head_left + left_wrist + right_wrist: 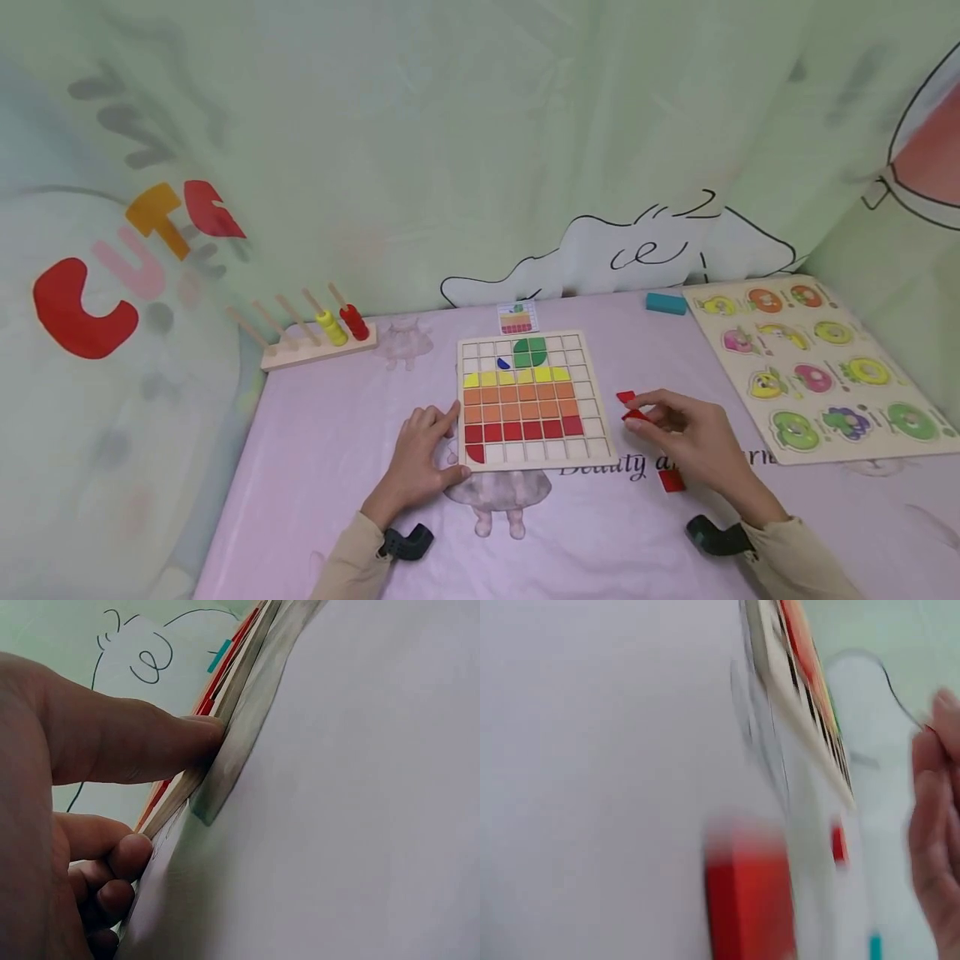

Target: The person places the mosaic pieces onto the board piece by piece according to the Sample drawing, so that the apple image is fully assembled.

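Note:
A wooden grid board (555,451) lies in front of me, filled with rows of red, orange and yellow tiles, with green and blue ones near the top. My left hand (416,450) grips its near left corner, the thumb (142,742) against the front edge and the fingers along the left side. Right of the board, my right hand (697,437) pinches a small red tile (636,415) between thumb and fingertips. Another red tile (625,397) lies just beyond those fingertips. Below the palm rests a red square tile (672,481), blurred in the right wrist view.
Behind the board is a small pattern card (517,319). A bead stand (318,353) with yellow and red beads stands at the back left. A teal block (666,303) sits at the back, beside a wooden fruit puzzle board (738,358) on the right.

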`<state>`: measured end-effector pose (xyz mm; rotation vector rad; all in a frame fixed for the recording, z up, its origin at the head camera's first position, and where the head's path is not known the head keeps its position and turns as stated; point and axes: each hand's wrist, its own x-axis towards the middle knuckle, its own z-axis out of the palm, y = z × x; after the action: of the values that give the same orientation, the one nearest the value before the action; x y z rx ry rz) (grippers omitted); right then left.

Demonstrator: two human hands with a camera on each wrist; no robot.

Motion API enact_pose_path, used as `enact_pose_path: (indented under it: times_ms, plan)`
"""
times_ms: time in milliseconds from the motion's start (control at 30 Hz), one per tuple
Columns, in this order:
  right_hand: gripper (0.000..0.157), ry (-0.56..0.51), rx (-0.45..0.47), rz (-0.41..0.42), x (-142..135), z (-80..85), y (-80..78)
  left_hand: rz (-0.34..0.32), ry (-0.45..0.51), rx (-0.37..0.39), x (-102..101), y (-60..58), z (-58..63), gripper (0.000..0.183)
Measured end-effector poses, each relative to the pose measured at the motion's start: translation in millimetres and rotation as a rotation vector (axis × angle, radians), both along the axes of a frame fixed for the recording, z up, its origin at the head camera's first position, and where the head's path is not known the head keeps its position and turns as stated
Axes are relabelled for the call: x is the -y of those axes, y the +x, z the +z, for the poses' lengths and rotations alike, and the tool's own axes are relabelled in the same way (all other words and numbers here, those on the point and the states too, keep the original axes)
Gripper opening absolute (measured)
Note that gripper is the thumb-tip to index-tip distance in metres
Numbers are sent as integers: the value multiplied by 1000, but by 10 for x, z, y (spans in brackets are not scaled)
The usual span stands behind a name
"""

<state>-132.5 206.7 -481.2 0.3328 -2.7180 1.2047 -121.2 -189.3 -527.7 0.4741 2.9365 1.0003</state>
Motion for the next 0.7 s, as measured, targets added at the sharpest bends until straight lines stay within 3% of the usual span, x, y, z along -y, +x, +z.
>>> enact_pose_path:
  times_ms: [133, 333, 533, 700]
  plan:
    - [38, -157, 133, -33, 252, -46, -93, 1, 2, -12, 2, 0, -1, 95]
    - [40, -254, 307, 76, 777, -104, -139, -5, -3, -18, 12, 0, 3, 94]
    - [30, -139, 283, 224, 1260, -129, -121, -5, -1, -31, 10, 3, -3, 93]
    - [26, -2, 194, 261, 1496, -117, -92, -12, 7, -33, 2, 6, -9, 92]
